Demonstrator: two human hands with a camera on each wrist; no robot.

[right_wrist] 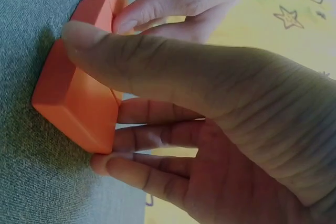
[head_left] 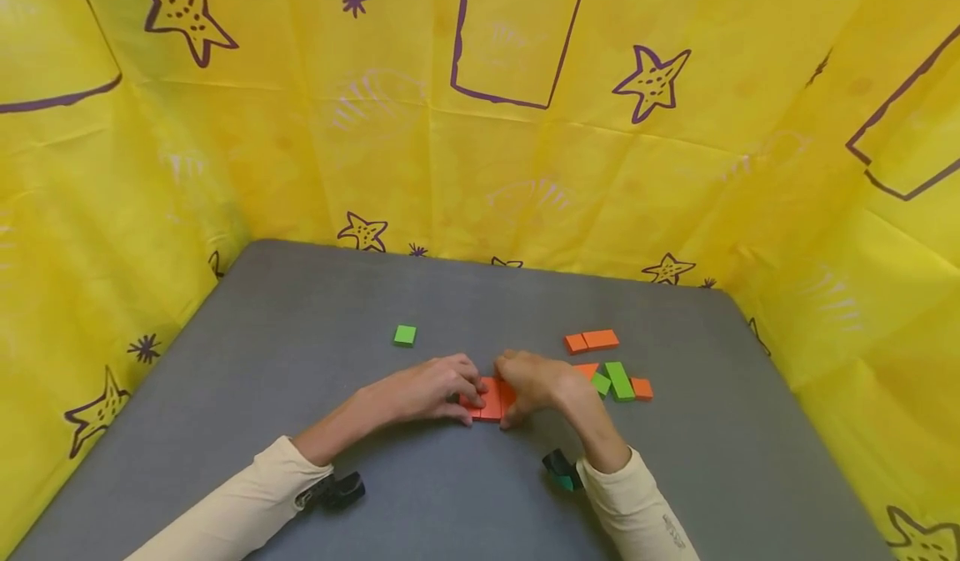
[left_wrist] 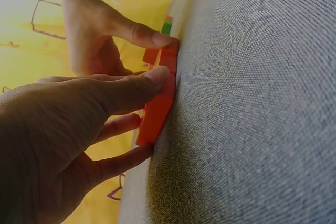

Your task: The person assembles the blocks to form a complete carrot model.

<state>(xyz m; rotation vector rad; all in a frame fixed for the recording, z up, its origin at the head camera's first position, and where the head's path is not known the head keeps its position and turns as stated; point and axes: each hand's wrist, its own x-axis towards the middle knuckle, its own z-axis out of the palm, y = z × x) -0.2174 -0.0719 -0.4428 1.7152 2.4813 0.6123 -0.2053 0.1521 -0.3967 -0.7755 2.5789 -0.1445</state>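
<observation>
A row of orange blocks [head_left: 491, 398] lies flat on the grey surface between the two hands. My left hand [head_left: 442, 390] grips the row's left end, thumb on the near side and fingers over the top and far edge. In the left wrist view, its thumb presses an orange block [left_wrist: 157, 111]. At the other end, my right hand [head_left: 536, 384] holds an orange block [right_wrist: 92, 108] between thumb and fingers, as the right wrist view shows. The blocks stand side by side, touching or nearly so. Both hands partly cover the row.
A lone green block [head_left: 405, 336] lies behind the left hand. Two orange blocks [head_left: 600, 340] sit at the back right. Beside the right hand are a green rectangular block [head_left: 619, 381], a smaller green block [head_left: 601, 384] and an orange block [head_left: 641, 389]. Yellow cloth [head_left: 480, 169] surrounds the grey table [head_left: 450, 494].
</observation>
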